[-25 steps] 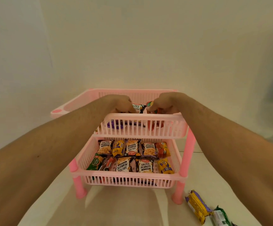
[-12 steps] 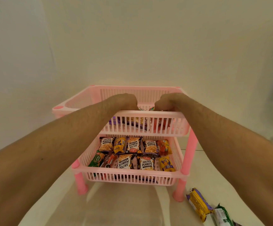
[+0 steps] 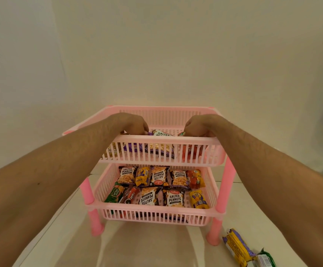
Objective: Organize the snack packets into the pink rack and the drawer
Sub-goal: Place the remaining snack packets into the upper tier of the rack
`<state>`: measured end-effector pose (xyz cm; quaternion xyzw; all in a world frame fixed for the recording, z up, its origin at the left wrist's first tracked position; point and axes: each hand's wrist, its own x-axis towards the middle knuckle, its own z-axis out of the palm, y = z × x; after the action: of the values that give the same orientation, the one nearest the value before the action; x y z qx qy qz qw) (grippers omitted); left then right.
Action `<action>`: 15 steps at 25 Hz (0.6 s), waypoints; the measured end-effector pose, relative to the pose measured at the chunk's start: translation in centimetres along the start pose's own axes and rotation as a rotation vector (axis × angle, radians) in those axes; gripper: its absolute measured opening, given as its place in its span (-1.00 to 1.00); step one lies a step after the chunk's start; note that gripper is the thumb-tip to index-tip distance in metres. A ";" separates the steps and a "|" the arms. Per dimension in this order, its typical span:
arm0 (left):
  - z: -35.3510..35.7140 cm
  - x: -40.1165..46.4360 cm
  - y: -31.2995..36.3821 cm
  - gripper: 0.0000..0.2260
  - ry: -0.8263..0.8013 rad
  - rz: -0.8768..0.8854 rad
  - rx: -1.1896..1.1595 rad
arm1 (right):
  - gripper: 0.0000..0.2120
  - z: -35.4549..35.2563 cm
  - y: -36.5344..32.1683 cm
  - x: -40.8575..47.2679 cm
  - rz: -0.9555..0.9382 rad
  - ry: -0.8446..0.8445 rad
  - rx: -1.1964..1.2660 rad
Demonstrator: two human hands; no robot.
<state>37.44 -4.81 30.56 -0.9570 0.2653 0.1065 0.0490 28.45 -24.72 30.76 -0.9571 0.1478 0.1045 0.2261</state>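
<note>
Nearest the viewer, to the right of the pink rack's (image 3: 222, 191) front right leg, a yellow-and-purple packet (image 3: 237, 247) lies on the pale floor (image 3: 147, 247), with a green packet (image 3: 265, 260) just beside it at the frame's lower edge. Two bare forearms reach in from either side toward the rack, which stands on pink legs against a plain wall (image 3: 156, 54). The rack's lower basket (image 3: 153, 214) holds two rows of snack packets lying flat: in the front row, left to right, a green packet, a dark red one, two salted-peanut packets (image 3: 174, 198) and a small yellow one (image 3: 198, 199); in the row behind, a salted-peanut packet, a yellow packet, two more salted-peanut packets and a red packet (image 3: 195, 179). Above it, the upper basket (image 3: 160, 153) shows through its slatted front wall a beige packet at the left, a purple one, a peanut packet and a red one at the right. The left hand (image 3: 129, 123) curls over the front rim of the upper basket, its fingers bent down inside and hidden, so what it grips cannot be told. The right hand (image 3: 201, 125) is likewise curled at the rim, fingertips pinched on the top edge of a red-and-green packet (image 3: 182, 134). Between the two hands a salted-peanut packet (image 3: 161, 133) stands tilted in the upper basket.
</note>
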 end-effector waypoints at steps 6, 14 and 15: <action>0.1 -0.5 0.0 -0.55 0.012 0.017 -0.029 | -0.70 0.0 0.1 -0.1 -0.016 -0.002 -0.018; -0.5 -1.9 1.2 -0.60 0.129 0.048 -0.038 | -0.70 -0.1 0.5 -0.8 -0.010 0.039 -0.057; -0.7 -2.1 1.5 -0.59 0.151 0.081 -0.074 | -0.70 -0.2 0.5 -0.8 -0.007 0.045 -0.056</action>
<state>35.05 -5.21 31.70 -0.9520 0.3026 0.0457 -0.0108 27.50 -25.06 30.91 -0.9657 0.1465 0.0865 0.1964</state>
